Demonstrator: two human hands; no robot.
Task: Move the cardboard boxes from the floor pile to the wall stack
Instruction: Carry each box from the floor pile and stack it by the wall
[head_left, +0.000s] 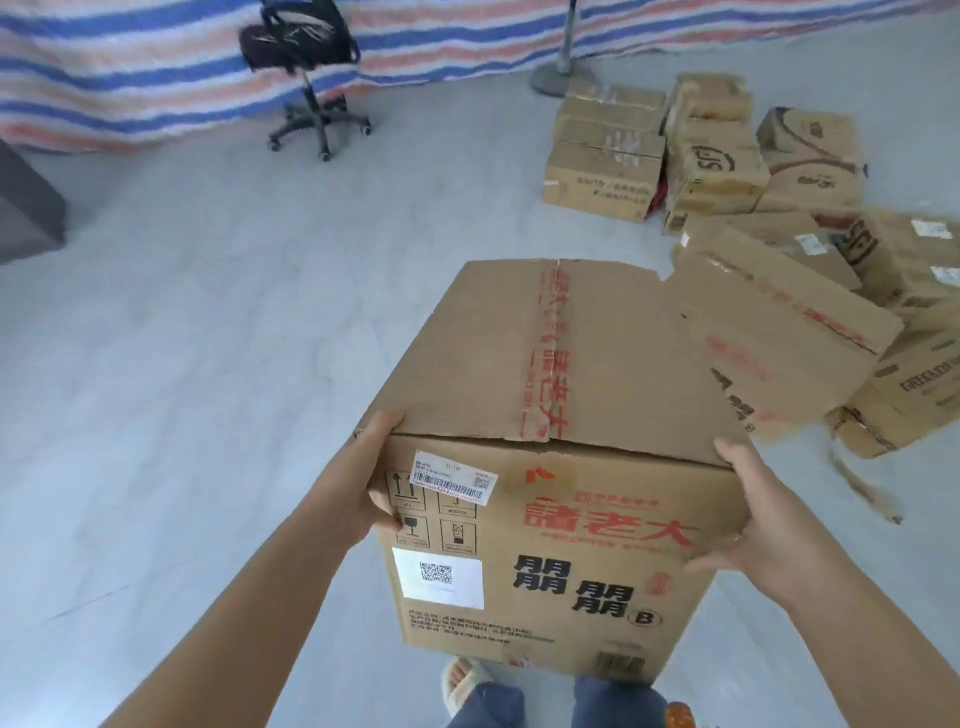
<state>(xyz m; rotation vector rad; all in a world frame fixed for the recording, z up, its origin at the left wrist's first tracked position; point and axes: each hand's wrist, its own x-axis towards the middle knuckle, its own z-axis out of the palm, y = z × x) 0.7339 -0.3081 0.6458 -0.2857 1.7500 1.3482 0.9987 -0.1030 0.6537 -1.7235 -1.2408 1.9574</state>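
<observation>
Grey floor (208, 338) lies beneath the cardboard box (550, 467); left hand (371, 478) and right hand (763, 525), arms outstretched, clamp its opposite sides.

Grey floor (208, 364) under cardboard boxes (727, 171)

Cardboard box (550, 467) held up off the grey floor (208, 338), red tape along its top seam, barcode label and QR sticker on the near face. Left hand (376, 478) gripping the box's left edge, thumb over the top corner; right hand (763, 519) clasping its right edge. Beyond the box, to its right, a jumbled floor pile (841, 312) of boxes; farther behind, a tidier stack (675, 150). Far left of the box, an office chair (306, 67) before a striped tarp (130, 73).
</observation>
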